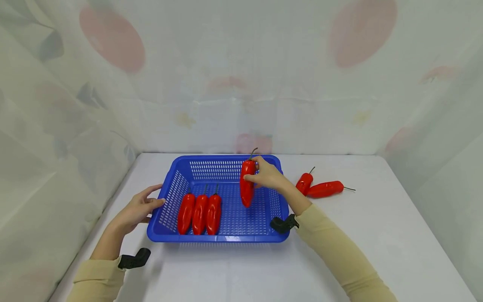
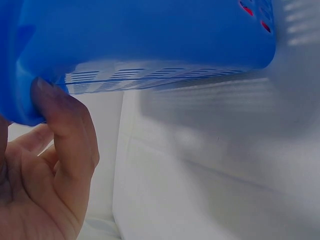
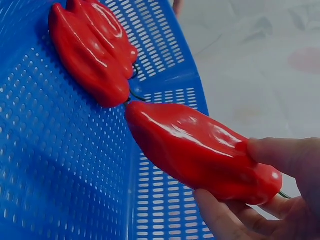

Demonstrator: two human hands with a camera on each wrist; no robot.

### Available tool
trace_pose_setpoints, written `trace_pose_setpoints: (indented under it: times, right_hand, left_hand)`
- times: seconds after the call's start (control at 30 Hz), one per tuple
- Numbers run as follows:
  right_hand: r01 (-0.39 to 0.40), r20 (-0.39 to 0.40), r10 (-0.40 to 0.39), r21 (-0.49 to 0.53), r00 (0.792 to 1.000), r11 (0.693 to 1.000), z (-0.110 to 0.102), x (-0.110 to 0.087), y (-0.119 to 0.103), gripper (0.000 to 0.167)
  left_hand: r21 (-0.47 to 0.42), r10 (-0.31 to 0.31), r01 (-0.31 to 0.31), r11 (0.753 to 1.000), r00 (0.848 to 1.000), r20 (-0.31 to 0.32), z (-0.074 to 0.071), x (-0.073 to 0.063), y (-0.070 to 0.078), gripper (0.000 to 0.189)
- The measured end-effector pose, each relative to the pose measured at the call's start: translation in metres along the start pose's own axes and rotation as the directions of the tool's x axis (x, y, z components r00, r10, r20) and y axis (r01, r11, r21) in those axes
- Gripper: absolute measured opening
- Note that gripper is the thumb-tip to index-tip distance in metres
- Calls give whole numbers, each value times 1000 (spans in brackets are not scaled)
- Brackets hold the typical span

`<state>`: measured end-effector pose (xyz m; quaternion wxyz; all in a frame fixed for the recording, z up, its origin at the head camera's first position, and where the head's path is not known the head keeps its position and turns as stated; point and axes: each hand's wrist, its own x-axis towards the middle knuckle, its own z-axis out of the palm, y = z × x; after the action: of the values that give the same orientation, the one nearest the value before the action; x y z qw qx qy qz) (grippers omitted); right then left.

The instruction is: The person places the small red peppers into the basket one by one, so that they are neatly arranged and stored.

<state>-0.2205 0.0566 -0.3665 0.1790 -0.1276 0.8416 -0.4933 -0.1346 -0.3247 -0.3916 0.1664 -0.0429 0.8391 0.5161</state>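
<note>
My right hand pinches a red chili pepper near its stem end and holds it over the blue plastic basket. In the right wrist view the pepper lies slanted between thumb and fingers, its tip toward the basket. Three more red peppers rest side by side in the left part of the basket, stems pointing away from me. On the basket's left side, my left hand grips the rim; the left wrist view shows its fingers curled at the rim.
To the right of the basket, two red peppers lie on the white table: one partly hidden behind my right forearm, the other with its stem pointing right. A pale patterned sheet hangs behind and along both sides.
</note>
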Motion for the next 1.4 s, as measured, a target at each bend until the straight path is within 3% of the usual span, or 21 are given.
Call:
trace_pose_setpoints:
  times: [0.8,1.4]
  right_hand:
    - [-29,112,39,-90,993,995,27,23,3,64]
    - [-116,220,136,-100,966,988,43,33,10,65]
  left_hand:
    - [-3,0,0,1000,1000,-2,0,0,0,72]
    - [0,-4,4,1000,1000,-3,0,0,0,72]
